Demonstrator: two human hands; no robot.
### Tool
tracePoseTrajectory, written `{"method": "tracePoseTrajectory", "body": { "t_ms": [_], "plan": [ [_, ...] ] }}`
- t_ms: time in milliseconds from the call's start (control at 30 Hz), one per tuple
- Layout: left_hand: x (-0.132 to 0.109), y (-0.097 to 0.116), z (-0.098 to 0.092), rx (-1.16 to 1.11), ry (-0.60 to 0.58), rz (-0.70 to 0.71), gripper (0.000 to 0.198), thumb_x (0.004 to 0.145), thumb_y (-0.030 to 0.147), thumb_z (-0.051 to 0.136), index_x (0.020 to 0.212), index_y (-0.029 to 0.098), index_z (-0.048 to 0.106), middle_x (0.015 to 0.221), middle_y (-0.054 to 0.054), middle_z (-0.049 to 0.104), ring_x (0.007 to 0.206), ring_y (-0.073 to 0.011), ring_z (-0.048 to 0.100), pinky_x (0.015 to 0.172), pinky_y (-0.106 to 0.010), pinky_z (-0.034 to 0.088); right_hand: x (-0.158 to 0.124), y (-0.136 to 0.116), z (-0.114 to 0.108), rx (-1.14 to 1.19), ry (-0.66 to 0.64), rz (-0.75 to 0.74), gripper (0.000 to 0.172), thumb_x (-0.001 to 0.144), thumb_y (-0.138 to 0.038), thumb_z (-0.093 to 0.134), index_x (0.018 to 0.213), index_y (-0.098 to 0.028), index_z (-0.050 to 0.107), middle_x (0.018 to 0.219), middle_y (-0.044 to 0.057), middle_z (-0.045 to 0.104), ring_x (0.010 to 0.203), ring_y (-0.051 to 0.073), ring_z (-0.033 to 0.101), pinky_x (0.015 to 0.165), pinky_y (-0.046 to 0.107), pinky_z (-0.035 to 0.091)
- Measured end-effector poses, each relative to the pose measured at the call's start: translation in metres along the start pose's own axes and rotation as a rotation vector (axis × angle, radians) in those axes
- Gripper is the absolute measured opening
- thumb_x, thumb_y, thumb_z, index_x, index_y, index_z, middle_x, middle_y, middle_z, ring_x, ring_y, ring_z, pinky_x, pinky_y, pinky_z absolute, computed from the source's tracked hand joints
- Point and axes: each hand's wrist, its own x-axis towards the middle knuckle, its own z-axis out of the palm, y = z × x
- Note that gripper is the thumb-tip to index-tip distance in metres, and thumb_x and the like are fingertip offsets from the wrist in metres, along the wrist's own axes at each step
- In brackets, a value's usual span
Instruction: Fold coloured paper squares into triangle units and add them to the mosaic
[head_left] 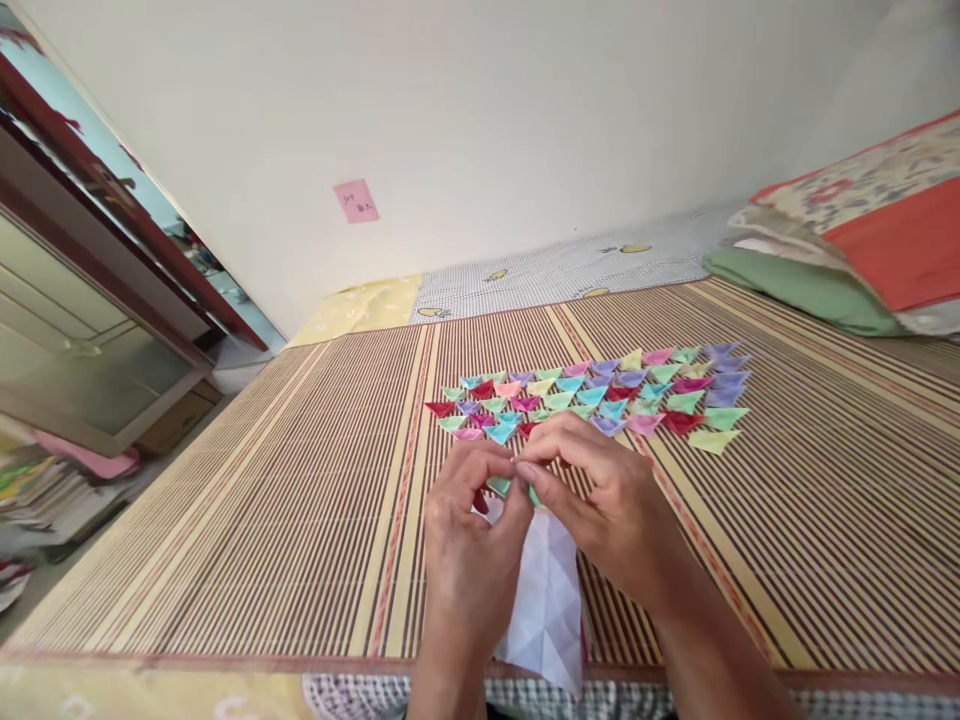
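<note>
Key relation: the green paper piece sits right at the meeting point of both hands' fingertips, so neither hand is clearly nearer. What shows of it runs roughly left to right, one bit either side of the left thumb; fingers cover the middle, so can't confirm its long axis.

Left hand: back up, fingers curled inward, thumb and index pinching the green piece from the left. Right hand: comes in from the lower right, wrist bent, thumb and index tips together on the same piece — tips of the two hands look to be touching.

White creased paper lies below the hands, long axis toward the wearer, top end partly behind the left hand. Rows of small folded paper pieces sit just beyond the fingers on the striped mat, mostly ahead and to the right.
</note>
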Motion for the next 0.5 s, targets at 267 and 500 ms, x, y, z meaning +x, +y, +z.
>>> {"method": "tracePoseTrajectory", "body": {
  "t_ms": [267, 500],
  "plan": [
    [-0.0002, -0.0048, 0.0035, 0.017, 0.099, 0.047, 0.021, 0.088, 0.002, 0.068, 0.081, 0.022, 0.066, 0.098, -0.001, 0.070, 0.098, -0.0177, 0.067, 0.081, -0.031, 0.053, -0.0001, 0.0034, 0.0036, -0.095, 0.213, -0.007, 0.018, 0.100, -0.015, 0.057, 0.083, -0.019, 0.060, 0.083, 0.002, 0.063, 0.080, 0.016, 0.061, 0.074, 0.029, 0.048],
    [-0.0016, -0.0042, 0.0090, 0.125, 0.196, 0.140, 0.020, 0.089, 0.002, 0.068, 0.083, 0.021, 0.067, 0.101, -0.004, 0.068, 0.094, -0.0182, 0.067, 0.082, -0.033, 0.055, -0.0010, 0.0019, 0.0083, -0.126, 0.149, 0.108, 0.010, 0.090, -0.012, 0.058, 0.090, -0.020, 0.063, 0.082, 0.000, 0.063, 0.072, 0.016, 0.057, 0.068, 0.029, 0.046]
  ]
}}
